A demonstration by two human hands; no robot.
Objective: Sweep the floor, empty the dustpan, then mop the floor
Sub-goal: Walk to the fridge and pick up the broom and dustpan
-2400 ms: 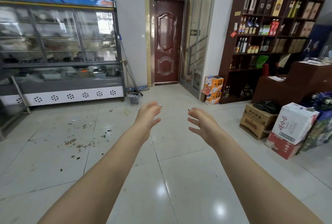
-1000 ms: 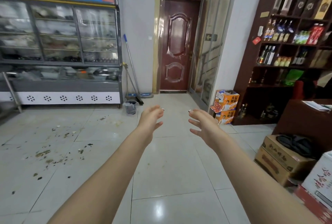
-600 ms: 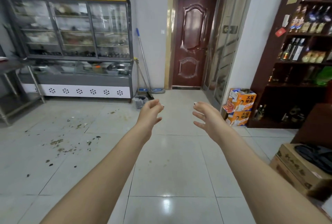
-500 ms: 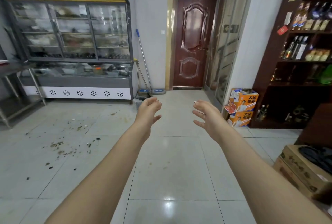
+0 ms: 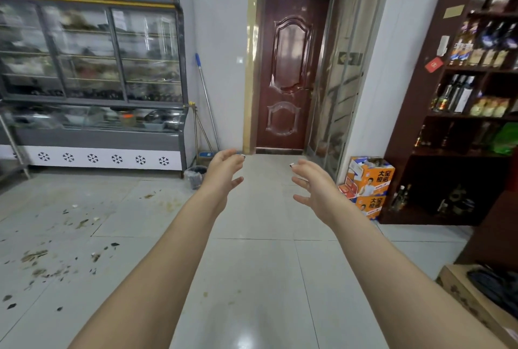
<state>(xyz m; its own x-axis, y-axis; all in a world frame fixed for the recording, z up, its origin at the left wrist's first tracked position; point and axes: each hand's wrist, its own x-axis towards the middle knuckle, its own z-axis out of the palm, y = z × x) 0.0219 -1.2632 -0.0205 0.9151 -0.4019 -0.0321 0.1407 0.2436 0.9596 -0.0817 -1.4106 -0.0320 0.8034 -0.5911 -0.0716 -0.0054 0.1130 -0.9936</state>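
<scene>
Two empty hands, the left hand (image 5: 224,176) and right hand (image 5: 315,184), reach forward with fingers loosely spread. Sweeping looks not yet begun: debris (image 5: 36,256) litters the floor (image 5: 266,278) at left. The next move likely means gripping one of the long-handled tools (image 5: 206,102) leaning beside the display cabinet (image 5: 98,140).

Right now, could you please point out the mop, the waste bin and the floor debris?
mop (image 5: 206,96): head view, middle of its handle.
waste bin (image 5: 194,179): head view, its front wall.
floor debris (image 5: 33,255): head view, largest left clump.
</scene>
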